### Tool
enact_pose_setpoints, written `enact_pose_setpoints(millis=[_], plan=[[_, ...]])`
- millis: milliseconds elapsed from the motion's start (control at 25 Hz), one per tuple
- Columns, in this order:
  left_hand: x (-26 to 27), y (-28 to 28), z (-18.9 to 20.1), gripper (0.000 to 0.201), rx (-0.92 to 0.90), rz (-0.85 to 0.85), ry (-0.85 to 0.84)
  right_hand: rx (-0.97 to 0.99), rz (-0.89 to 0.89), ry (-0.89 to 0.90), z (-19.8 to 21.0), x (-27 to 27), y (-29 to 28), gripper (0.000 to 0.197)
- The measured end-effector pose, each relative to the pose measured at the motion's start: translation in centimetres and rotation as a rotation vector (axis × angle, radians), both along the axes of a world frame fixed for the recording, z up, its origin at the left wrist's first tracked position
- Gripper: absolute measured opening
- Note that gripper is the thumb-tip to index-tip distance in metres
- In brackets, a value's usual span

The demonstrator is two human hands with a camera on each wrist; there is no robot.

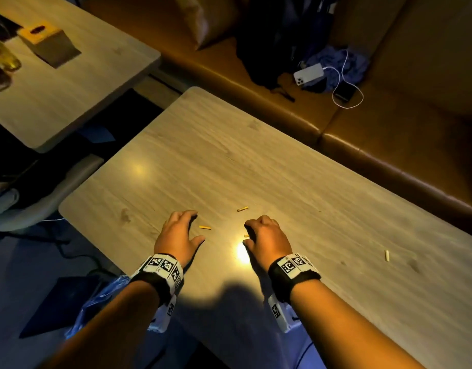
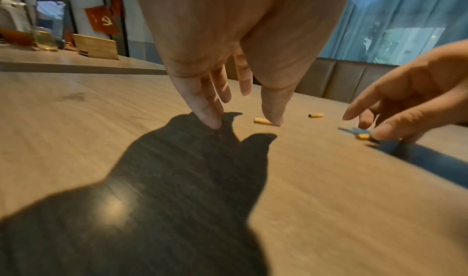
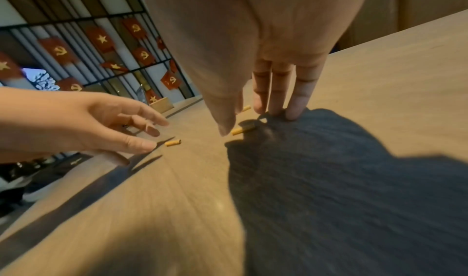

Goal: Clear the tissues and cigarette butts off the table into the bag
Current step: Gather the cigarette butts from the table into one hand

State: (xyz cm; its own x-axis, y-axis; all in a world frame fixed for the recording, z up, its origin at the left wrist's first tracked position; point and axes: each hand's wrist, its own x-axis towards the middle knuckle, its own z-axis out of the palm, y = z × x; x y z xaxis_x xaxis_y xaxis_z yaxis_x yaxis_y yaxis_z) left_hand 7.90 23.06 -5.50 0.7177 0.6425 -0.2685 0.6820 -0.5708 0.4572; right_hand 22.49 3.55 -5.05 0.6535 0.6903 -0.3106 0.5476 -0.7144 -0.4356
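Note:
Several cigarette butts lie on the wooden table (image 1: 296,166). My left hand (image 1: 195,226) hovers with spread fingers around an orange butt (image 1: 204,227); in the left wrist view its thumb tip stands just beside that butt (image 2: 263,120). My right hand (image 1: 246,233) has straight fingertips on the table, and its thumb is next to a second butt (image 3: 240,130), without pinching it. A third butt (image 1: 242,209) lies beyond both hands. A pale butt (image 1: 387,255) lies far right. A blue plastic bag (image 1: 104,296) hangs below the table's near left edge. I see no tissues on this table.
A second table (image 1: 70,89) at the back left carries a wooden tissue box (image 1: 46,41) and a glass (image 1: 3,59). The brown bench (image 1: 389,134) behind holds a dark bag, a phone (image 1: 308,73) and a white cable.

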Motion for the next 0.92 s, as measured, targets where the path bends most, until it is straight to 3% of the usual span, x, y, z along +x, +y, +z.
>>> enact_pose_setpoints(millis=[80,320,560,680,760,920], plan=[[0.8,0.2,-0.9,0.054,0.047,-0.028,0.033,-0.005,0.074,-0.064,-1.1,0.4,0.7,0.021],[0.3,0.4,-2.4,0.03,0.037,-0.028,-0.039,-0.034,0.216,-0.223,-3.0,0.3,-0.7,0.004],[1.4,-0.6,-2.2,0.013,0.093,-0.043,-0.014,-0.088,0.227,-0.236,-2.6,0.4,0.0,0.01],[2.8,-1.4,-1.8,0.014,0.096,-0.052,0.058,-0.103,0.239,-0.219,-2.1,0.4,-0.8,0.008],[4.3,-2.3,-1.2,0.015,0.07,-0.057,0.042,-0.086,0.149,-0.191,-1.5,1.3,-2.2,0.005],[8.8,-4.2,-0.4,0.013,0.047,-0.067,-0.078,0.048,-0.296,-0.098,-0.4,5.4,-8.2,0.014]])
